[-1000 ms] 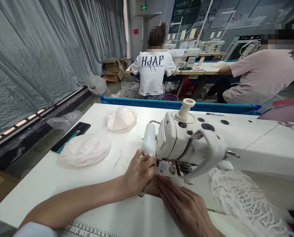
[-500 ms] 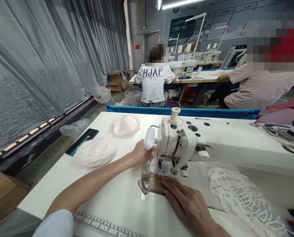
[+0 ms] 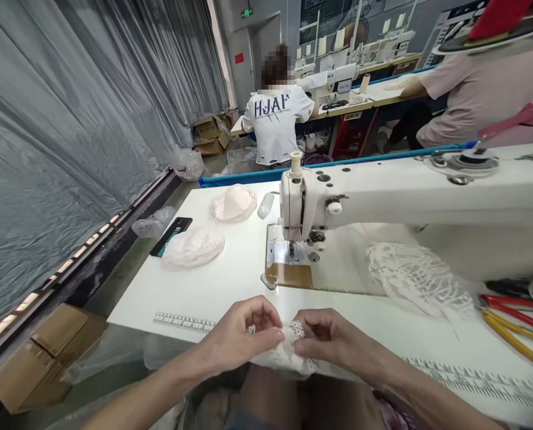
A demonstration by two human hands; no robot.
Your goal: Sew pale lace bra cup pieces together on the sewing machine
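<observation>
The table (image 3: 145, 295) spreads ahead of the left hand (image 3: 246, 331) and right hand (image 3: 333, 334); beyond them the sewing machine (image 3: 382, 191) extends rightward. Past the left hand lies a lace stack (image 3: 193, 246), finished or waiting, unclear which. Both hands pinch a lace piece (image 3: 287, 352) between them, its sewing perhaps partly done.

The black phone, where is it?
In the head view, the black phone lies by the left edge of the white table, partly hidden by a stack of pale lace.
</observation>
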